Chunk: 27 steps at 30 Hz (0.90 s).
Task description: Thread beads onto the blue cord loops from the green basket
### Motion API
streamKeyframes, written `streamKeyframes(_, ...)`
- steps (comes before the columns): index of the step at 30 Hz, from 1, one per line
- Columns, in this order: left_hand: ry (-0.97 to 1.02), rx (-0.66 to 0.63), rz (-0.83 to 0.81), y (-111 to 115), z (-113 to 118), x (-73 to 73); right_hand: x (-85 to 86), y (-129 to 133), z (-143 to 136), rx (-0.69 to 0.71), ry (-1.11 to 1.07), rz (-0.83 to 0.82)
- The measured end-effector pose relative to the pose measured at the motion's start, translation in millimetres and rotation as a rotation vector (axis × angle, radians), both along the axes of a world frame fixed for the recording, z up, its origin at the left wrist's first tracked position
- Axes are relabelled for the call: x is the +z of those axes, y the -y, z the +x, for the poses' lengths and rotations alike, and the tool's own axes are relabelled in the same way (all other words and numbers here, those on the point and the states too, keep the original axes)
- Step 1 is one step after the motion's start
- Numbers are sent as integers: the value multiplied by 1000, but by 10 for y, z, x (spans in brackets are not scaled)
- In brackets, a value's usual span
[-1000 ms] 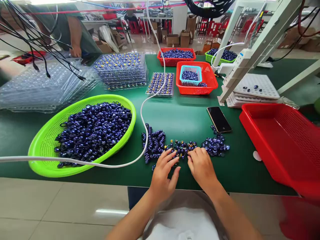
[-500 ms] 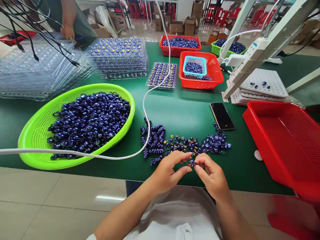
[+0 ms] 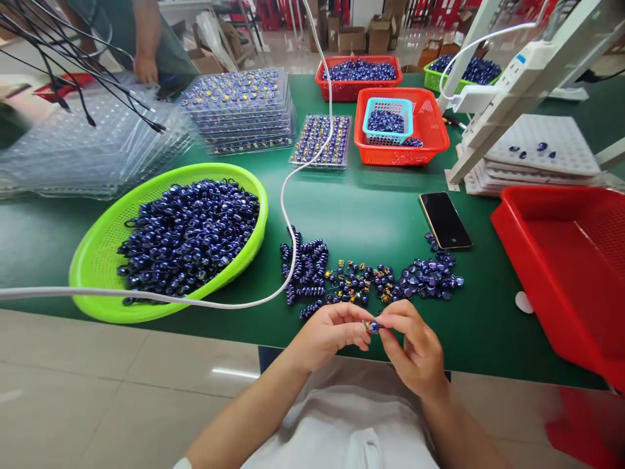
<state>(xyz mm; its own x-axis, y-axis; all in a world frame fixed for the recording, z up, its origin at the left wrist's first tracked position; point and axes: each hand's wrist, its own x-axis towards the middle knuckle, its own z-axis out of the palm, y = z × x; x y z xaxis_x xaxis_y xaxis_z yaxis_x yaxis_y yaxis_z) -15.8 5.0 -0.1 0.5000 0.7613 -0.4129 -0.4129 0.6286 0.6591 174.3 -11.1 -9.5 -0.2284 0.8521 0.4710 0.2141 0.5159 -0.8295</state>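
A small shiny dark-blue piece with gold parts [image 3: 373, 326] is held between my two hands, near the front edge of the table. My left hand [image 3: 336, 332] has its thumb and fingers closed on the gold end of the piece. From the other side, my right hand [image 3: 413, 345] pinches it with thumb and forefinger. Just beyond my fingers lies a loose heap of similar blue-and-gold pieces [image 3: 359, 280]. Left of that heap are dark-blue ribbed coils [image 3: 307, 264]; on its right is a pile of flat, glossy blue caps [image 3: 430, 279].
A green basket [image 3: 92, 260] of looped blue pieces stands at left. A white cable [image 3: 288, 195] crosses the green table. A phone [image 3: 445, 221] and a red bin [image 3: 547, 293] are at right. Filled trays [image 3: 239, 124] stand behind; a person's hand [image 3: 145, 68] shows at far left.
My left fingers have closed in on the piece, where they were more apart before. The view has shifted slightly, so the table things appear a little further right.
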Motion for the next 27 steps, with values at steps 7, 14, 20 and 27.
streamKeyframes(7,-238,78,325,68,-29,105,38,48,117,158,-58,-50)
streamKeyframes(14,-686,216,952,97,-4,205,129,14,-17,21,118,-53)
streamKeyframes(20,-872,279,1282,80,2,182,89,33,-106,-48,81,-49)
streamKeyframes(27,-867,341,1354,123,25,56,58,72,-195,-151,11,-186)
